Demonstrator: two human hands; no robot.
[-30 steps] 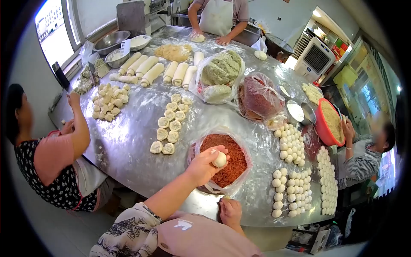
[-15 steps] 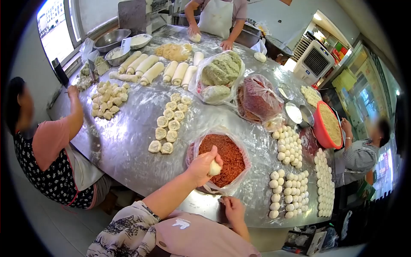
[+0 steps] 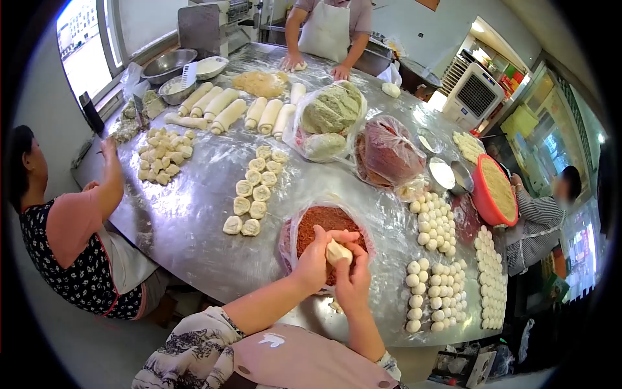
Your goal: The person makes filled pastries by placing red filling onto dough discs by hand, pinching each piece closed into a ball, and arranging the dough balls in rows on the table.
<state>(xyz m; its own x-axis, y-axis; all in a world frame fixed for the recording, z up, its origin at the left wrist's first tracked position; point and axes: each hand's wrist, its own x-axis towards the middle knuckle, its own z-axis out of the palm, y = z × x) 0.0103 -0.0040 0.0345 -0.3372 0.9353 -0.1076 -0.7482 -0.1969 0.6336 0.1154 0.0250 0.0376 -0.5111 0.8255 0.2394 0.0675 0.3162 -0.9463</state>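
My left hand (image 3: 313, 262) and my right hand (image 3: 353, 280) meet over a plastic bag (image 3: 286, 246) of reddish-brown crumbly filling (image 3: 322, 219). Between them sits a pale dough ball (image 3: 339, 252), with the fingers of both hands closed round it. Its underside is hidden by the palms and fingers. Small dough scraps (image 3: 336, 306) lie on the table just below my right wrist. To the left of the bag stand rows of flattened dough pieces (image 3: 243, 188).
Round dough balls (image 3: 433, 222) fill the metal table's (image 3: 214, 259) right side near a red basin (image 3: 486, 194). Bagged green dough (image 3: 330, 110), a bagged dark red mass (image 3: 389, 152) and dough rolls (image 3: 228, 115) lie farther back. Co-workers stand left, right and at the far edge.
My right hand has risen from the table edge to join my left hand at the dough ball. The far co-worker's hand has pressed down on a dough piece.
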